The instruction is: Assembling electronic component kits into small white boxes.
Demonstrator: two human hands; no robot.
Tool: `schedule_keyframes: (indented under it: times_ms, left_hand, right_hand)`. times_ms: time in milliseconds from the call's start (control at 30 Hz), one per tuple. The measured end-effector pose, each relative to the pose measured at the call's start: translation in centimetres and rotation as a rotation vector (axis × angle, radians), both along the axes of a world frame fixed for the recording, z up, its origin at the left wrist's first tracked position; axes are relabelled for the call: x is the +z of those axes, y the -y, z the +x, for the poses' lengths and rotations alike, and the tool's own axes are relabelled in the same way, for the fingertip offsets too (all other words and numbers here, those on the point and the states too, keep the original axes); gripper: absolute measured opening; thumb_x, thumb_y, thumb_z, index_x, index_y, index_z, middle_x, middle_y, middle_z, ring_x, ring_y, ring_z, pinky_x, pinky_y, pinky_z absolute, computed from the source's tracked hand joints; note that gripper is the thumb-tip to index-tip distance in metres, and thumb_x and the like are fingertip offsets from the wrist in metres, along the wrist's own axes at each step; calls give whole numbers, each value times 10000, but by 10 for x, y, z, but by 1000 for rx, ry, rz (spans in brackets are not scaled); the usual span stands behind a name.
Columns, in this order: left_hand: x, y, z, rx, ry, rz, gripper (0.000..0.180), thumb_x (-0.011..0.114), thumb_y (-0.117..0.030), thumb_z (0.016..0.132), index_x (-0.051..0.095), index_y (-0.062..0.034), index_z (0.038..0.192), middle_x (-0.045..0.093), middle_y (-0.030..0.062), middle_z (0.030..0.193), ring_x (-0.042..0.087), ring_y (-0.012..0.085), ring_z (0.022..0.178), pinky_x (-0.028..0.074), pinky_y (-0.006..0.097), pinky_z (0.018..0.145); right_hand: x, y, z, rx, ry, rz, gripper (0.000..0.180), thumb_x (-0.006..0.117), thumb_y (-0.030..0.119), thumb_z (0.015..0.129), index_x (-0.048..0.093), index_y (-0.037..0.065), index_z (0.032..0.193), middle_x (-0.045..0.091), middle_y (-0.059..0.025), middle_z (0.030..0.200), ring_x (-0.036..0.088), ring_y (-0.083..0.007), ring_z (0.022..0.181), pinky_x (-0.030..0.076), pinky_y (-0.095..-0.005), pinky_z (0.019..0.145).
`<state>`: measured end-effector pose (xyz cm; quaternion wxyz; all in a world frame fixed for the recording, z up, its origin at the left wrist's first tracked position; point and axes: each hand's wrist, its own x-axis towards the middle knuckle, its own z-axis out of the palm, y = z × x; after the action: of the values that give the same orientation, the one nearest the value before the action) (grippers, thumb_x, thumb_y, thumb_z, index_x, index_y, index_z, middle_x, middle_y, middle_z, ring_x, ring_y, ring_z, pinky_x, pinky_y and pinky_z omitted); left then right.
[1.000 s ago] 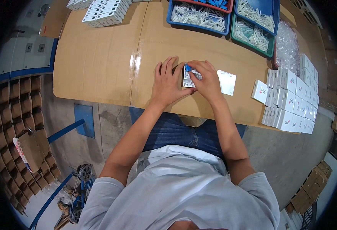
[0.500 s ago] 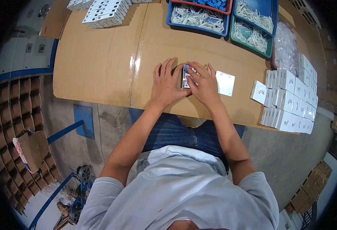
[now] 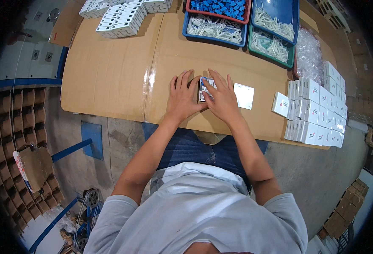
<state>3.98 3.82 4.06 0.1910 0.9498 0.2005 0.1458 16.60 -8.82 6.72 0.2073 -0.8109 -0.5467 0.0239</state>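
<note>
A small open white box (image 3: 202,89) with blue and white pieces inside lies on the cardboard-covered table between my hands. My left hand (image 3: 181,96) rests at its left side, index finger and thumb bracketing the edge, the other fingers spread. Across the box's right part lies my right hand (image 3: 224,100), with its index finger and thumb over the contents and the longer fingers reaching past the far edge. My right hand hides much of the inside, so the exact pieces under the fingertips cannot be made out. A flat white square (image 3: 244,96) lies just right of that hand.
Stacked white boxes (image 3: 313,111) stand at the table's right edge, one lone box (image 3: 280,104) beside them. At the back are a red tray of blue parts (image 3: 218,7), blue and green trays (image 3: 272,60) of white sticks, and clear plastic packets (image 3: 309,53). More box stacks (image 3: 121,19) sit far left.
The view has shifted slightly, showing more of the far trays. My right hand's fingers have straightened and moved a little over the box. My left hand stays at its left side.
</note>
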Motion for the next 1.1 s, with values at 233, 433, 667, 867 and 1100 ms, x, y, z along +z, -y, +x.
schedule_keyframes:
  times_ms: [233, 433, 667, 867, 1100]
  left_hand:
    - [6, 1, 0, 2, 43, -17, 932, 771, -688, 712, 557, -80, 1385, 438, 164, 1476, 360, 329, 1431, 232, 548, 1192]
    - [7, 1, 0, -6, 44, -1, 940, 787, -675, 708, 551, -74, 1391, 443, 172, 1463, 359, 332, 1424, 222, 540, 1195]
    - [9, 2, 0, 6, 60, -6, 943, 786, -685, 703, 557, -88, 1396, 442, 175, 1462, 364, 332, 1419, 224, 535, 1195]
    - [0, 0, -2, -11, 59, -41, 982, 805, -694, 667, 553, -109, 1415, 455, 160, 1474, 353, 337, 1432, 221, 532, 1198]
    - [20, 1, -10, -186, 226, -884, 958, 884, -300, 758, 351, -164, 1543, 549, 106, 1441, 485, 302, 1379, 416, 480, 1091]
  right_hand:
    - [0, 65, 18, -298, -194, 225, 347, 713, 189, 899, 678, 48, 1214, 643, -132, 1228, 620, -338, 1124, 490, -451, 971]
    - [7, 102, 33, -750, -305, -60, 438, 788, 383, 864, 668, 27, 1088, 656, -129, 1086, 661, -325, 985, 542, -444, 816]
    - [-1, 96, 33, -763, -268, -132, 537, 857, 447, 784, 642, 14, 1018, 676, -141, 1001, 675, -316, 914, 543, -437, 783]
    - [-32, 111, 49, -622, -936, 399, 356, 825, 204, 868, 622, -8, 1070, 712, -106, 983, 669, -172, 872, 532, -306, 792]
    - [-10, 129, 48, -644, -1485, 991, 363, 720, 151, 947, 585, 27, 1260, 687, -90, 1170, 684, -189, 1042, 554, -353, 929]
